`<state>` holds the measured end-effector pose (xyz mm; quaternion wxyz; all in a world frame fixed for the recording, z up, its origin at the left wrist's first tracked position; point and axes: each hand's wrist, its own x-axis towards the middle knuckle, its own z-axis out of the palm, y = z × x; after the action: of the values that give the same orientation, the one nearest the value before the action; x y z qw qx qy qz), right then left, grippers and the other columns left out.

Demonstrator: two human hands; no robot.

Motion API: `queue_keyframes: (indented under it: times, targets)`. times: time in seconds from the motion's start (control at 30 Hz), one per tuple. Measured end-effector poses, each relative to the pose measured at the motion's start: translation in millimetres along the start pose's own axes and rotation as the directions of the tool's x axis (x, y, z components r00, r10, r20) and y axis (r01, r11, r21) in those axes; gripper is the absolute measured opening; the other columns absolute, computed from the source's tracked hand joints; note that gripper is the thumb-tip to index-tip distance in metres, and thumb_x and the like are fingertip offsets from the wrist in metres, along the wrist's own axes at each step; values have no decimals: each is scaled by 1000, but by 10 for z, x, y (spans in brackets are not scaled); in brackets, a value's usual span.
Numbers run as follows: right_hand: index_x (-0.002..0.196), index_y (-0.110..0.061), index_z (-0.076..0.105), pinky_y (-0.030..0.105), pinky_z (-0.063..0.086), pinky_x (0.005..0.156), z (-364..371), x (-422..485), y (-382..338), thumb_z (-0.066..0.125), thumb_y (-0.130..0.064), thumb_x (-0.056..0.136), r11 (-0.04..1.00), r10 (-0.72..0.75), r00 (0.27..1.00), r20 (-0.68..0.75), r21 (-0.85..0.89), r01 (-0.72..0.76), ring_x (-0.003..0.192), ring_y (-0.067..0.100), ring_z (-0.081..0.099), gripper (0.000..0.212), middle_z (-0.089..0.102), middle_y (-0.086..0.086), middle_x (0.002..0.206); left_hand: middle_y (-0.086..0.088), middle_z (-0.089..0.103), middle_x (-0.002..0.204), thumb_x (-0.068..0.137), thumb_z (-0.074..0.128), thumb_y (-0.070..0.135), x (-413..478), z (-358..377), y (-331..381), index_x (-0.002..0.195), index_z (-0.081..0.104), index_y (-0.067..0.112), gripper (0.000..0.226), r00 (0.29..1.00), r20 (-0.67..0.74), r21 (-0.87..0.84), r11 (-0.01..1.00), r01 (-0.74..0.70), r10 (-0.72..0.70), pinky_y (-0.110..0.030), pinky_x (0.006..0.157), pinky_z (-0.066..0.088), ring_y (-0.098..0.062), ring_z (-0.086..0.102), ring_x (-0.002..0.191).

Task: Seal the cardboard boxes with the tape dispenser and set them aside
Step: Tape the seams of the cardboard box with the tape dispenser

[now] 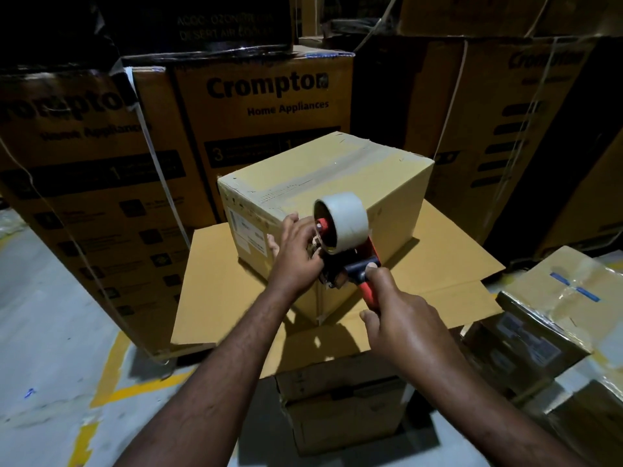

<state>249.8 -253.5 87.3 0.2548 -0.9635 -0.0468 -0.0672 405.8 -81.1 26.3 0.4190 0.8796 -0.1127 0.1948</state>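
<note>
Cardboard box (337, 183) stands closed at centre of view, on a flat cardboard sheet (219, 291) that lies over a lower box (337, 416). A strip of tape runs along its top seam. A white label (247, 230) is on the near left face.

Tape dispenser (350, 261) is held at the box's near corner, in front of the upper edge, with the tape roll (347, 220) uppermost.

Right hand (401, 318): grip wrapped round the red handle (369, 294), one finger stretched up to the black part above it.

Left hand (296, 254): grip curled on the front of the dispenser, just below the roll. Cannot tell whether it also pinches a loose tape end. One fingertip shows against the box face.

Behind: tall printed cartons (269, 106) marked "Crompton Home Appliances", strapped with pale bands.

Right: plastic-wrapped boxes (556, 315), stacked low.

Floor (50, 332) is grey, with yellow lines (114, 365) at lower left. Light is dim.
</note>
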Motion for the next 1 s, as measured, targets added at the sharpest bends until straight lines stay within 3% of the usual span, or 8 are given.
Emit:
queue_keyframes:
  times: [0.13,0.23,0.33,0.47,0.57,0.7,0.8,1.0]
  targets:
    - [142,-41,15,31,56,74,-61,16,15,56,-34,101,998,63,997,47,15,-64,83,14,54,59,63,2,113,16,37,154,88,64,29,-11,27,54,134,56,29,46,1000,-5,-7,1000,14,-14,-69,118,-8,-6,7,153]
    - [146,-39,7,27,50,64,-82,14,33,50,-32,103,987,-34,999,-10,-156,32,72,10,51,62,56,-4,92,13,24,158,90,67,40,-49,-30,151,151,39,21,70,998,45,23,999,33,-34,-63,120,-15,-8,1,154]
    - [149,-40,0,32,54,62,-126,27,70,47,-22,103,954,-81,997,-15,-290,73,67,11,51,69,50,-4,85,9,0,168,86,74,49,-106,-64,134,160,19,23,96,991,103,35,996,82,-85,-60,121,-17,-4,-21,145]
    - [151,-39,-3,37,56,63,-155,21,76,44,-17,103,915,-81,996,-40,-398,59,67,16,53,71,50,0,88,12,-7,167,85,76,48,-104,5,22,159,16,28,98,992,66,26,994,109,-110,-56,117,-22,-30,-27,150]
    - [148,-40,3,32,55,64,-154,7,49,47,-23,103,932,-62,997,-48,-361,40,70,12,53,66,52,-4,88,6,-1,167,90,69,51,-78,27,20,159,15,24,91,996,48,54,996,71,-74,-57,119,-20,-22,-18,152]
    - [143,-44,9,25,42,58,-311,23,19,54,-36,100,942,21,999,-45,-335,-35,69,8,48,62,48,-8,87,5,24,161,95,48,61,-18,-23,21,148,40,26,64,996,51,126,988,-85,79,-66,117,-18,-10,2,154]
    - [145,-45,14,21,35,56,-525,48,46,56,-41,99,963,85,993,-77,-249,-102,70,7,45,63,46,-8,90,18,35,155,91,27,70,5,-132,-17,145,50,33,69,992,78,-17,995,-95,96,-65,118,-16,3,6,149]
    - [146,-47,25,37,59,62,-774,258,185,64,-38,95,970,115,982,-147,228,-79,81,20,65,65,55,2,114,14,20,165,103,34,50,-67,-36,-22,155,38,25,58,994,27,-23,994,-104,104,-53,126,-5,-2,-2,154]
